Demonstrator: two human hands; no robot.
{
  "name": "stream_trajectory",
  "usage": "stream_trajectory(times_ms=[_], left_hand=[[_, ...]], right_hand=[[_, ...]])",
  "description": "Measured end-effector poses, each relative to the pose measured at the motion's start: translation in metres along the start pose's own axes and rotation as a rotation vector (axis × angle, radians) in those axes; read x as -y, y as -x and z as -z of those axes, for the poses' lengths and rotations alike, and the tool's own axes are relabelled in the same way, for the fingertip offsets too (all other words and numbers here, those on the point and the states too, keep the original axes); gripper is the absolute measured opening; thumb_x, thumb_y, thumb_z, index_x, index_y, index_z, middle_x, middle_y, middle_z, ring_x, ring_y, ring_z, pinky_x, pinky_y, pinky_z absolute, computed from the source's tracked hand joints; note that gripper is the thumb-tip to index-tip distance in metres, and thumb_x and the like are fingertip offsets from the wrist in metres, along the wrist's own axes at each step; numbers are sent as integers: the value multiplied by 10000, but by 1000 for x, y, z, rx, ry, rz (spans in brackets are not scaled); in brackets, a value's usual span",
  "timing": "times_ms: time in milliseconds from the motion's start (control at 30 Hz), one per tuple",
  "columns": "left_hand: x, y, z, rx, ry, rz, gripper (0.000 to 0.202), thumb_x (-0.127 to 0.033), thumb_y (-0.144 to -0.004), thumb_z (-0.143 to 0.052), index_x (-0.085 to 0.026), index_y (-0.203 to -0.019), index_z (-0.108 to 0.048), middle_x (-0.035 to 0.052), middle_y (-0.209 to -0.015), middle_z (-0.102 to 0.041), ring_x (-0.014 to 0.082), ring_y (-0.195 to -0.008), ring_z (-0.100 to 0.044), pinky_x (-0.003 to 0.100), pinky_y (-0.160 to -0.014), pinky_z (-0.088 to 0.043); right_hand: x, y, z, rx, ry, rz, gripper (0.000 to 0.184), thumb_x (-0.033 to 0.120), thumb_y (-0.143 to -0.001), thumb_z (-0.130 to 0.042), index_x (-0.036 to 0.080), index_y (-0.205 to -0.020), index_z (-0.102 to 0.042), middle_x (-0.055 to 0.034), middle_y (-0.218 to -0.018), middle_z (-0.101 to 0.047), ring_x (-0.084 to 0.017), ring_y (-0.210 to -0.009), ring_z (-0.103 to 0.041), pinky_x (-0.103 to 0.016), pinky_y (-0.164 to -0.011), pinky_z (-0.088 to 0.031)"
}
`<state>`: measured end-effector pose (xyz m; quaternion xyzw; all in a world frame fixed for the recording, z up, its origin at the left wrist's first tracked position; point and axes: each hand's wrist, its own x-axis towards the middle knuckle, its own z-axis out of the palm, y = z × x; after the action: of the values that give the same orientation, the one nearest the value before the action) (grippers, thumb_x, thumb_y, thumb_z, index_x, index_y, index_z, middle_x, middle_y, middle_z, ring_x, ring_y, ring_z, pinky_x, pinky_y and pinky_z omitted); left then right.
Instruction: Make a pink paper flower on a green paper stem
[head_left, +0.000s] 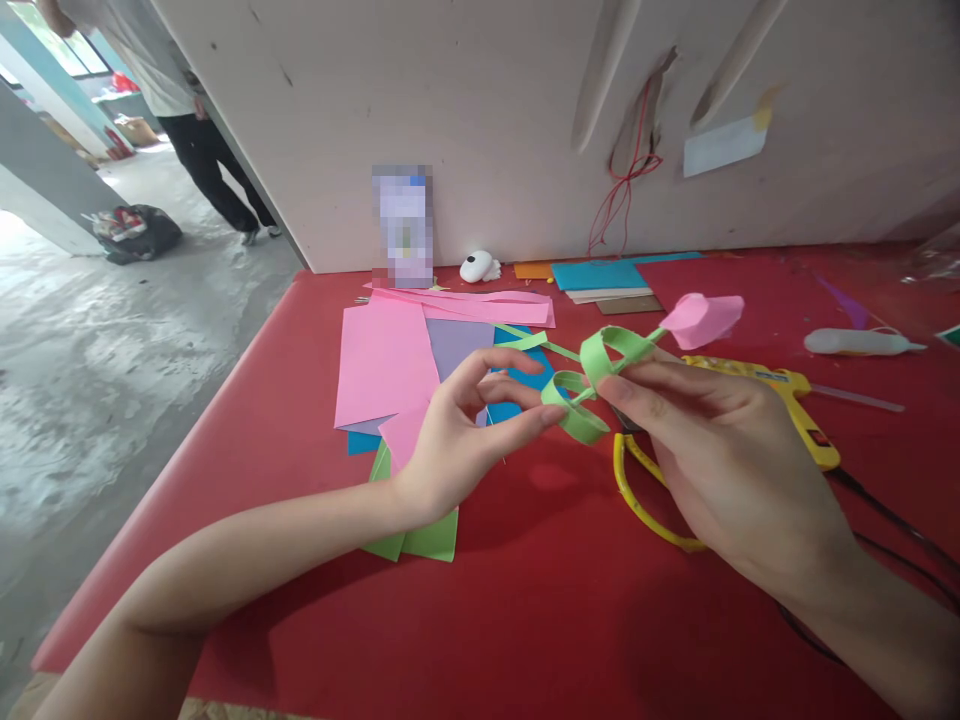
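A paper flower hangs above the red table (525, 600): a folded pink bud (705, 318) on a green paper stem with looped green leaves (592, 380). My right hand (720, 450) grips the stem just below the loops, fingers closed round it. My left hand (465, 420) pinches the lower green loop between thumb and forefinger, its other fingers curled. Both hands meet at the loops, a little above the table.
Pink, lilac, blue and green paper sheets (390, 360) lie under my left hand. Yellow-handled scissors (645, 500) and a yellow glue gun (795, 400) with its cable lie beneath my right hand. A glue bottle (855, 342) lies far right. A person (202, 150) stands on the floor beyond.
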<state>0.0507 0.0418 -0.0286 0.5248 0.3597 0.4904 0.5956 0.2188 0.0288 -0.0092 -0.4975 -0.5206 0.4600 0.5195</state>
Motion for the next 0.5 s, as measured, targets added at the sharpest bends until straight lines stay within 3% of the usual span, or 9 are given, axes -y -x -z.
stream_trajectory(times_ms=[200, 367, 500], left_hand=[[3, -1, 0, -5, 4, -43, 159, -344, -744, -748, -230, -844, -700, -36, -814, -692, 77, -813, -629, 189, -764, -502], [3, -2, 0, -2, 13, -41, 210, -315, -694, -786, -226, -864, -703, -28, -759, -660, 100, -768, -616, 220, -721, -524], [4, -3, 0, 30, 44, -49, 253, -264, -662, -809, -236, -893, -711, -22, -782, -670, 105, -798, -618, 200, -693, -533]], right_hand=[[0, -1, -2, -36, 39, 8, 72, 359, -718, -743, 406, -771, -755, 112, -782, -715, -80, -802, -634, -194, -742, -481], [-1, -1, -3, -82, 74, -13, 122, 475, -680, -760, 428, -793, -758, 104, -780, -723, -82, -816, -651, -190, -751, -498], [0, -1, -3, -87, 57, -10, 88, 472, -675, -764, 412, -739, -755, 107, -714, -692, -58, -749, -637, -151, -687, -498]])
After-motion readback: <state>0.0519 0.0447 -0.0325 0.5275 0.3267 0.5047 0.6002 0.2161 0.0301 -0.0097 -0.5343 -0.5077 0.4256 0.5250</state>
